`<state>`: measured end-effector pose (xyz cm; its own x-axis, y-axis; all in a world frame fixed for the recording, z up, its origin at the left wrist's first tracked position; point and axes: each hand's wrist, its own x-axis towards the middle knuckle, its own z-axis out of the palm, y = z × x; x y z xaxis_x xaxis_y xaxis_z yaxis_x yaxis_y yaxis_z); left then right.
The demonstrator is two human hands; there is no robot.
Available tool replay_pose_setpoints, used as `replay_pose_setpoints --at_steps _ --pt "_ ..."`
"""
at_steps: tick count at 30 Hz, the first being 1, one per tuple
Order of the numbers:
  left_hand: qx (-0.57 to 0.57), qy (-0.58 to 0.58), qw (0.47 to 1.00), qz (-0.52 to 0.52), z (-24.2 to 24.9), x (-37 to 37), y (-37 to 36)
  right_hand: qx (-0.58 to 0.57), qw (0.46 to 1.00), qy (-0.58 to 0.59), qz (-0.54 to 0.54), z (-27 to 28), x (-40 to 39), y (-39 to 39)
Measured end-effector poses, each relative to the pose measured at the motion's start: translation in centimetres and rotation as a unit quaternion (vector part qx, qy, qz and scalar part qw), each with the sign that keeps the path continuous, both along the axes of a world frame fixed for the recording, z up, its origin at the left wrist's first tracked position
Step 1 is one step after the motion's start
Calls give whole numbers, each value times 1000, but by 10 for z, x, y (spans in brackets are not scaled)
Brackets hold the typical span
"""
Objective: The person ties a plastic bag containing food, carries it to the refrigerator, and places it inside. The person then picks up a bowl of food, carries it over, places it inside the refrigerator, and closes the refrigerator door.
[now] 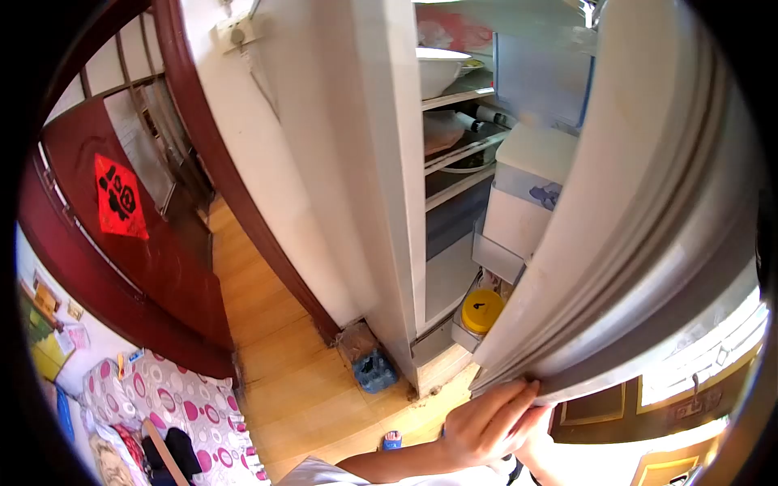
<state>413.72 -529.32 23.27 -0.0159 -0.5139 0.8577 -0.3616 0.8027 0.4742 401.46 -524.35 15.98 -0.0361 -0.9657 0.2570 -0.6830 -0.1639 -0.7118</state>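
A refrigerator door (648, 219) stands partly open, its lower edge near the bottom centre. My left hand (482, 421) has its fingers bent together against that edge. Just to its right, partly behind it, is my right hand (531, 431), close under the door, its fingertips mostly hidden. Inside the refrigerator, a white bowl (440, 74) and a wrapped item (443, 132) sit on shelves. The door's racks hold a white box (527, 206) and a jar with a yellow lid (481, 311).
A dark red door (134, 219) with a red paper sign stands at the left. On the floor by the refrigerator's base is a blue object (374, 372). A dotted cloth (182, 405) covers something at the lower left, and a window (705, 356) shines at the right.
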Motion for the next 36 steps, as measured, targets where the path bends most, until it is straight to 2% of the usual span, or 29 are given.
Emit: replay_pose_setpoints --at_steps 1,7,9,11,12,13,19,26,36 --pt "-4 29 1000 -1 -4 1 -3 -14 1000 9 8 0 3 -3" --pt "52 22 997 53 -5 33 -14 -102 990 99 5 -5 36 -45" --pt "55 22 995 78 -3 42 -21 -86 995 -30 -47 -19 49 -68" --pt "57 18 993 100 -1 49 -26 -198 962 -188 -30 15 80 -88" --pt "79 26 991 107 1 53 -29 -199 977 -79 -23 1 79 -91" --pt "101 34 988 113 2 57 -32 -202 979 -29 -25 4 82 -95" --pt "108 34 986 124 -5 76 -59 -222 971 60 -67 18 117 -121" --pt "96 49 989 105 -2 86 -69 -235 967 68 -68 19 130 -131" --pt "114 57 982 139 4 88 -78 -244 967 52 -51 19 140 -141"
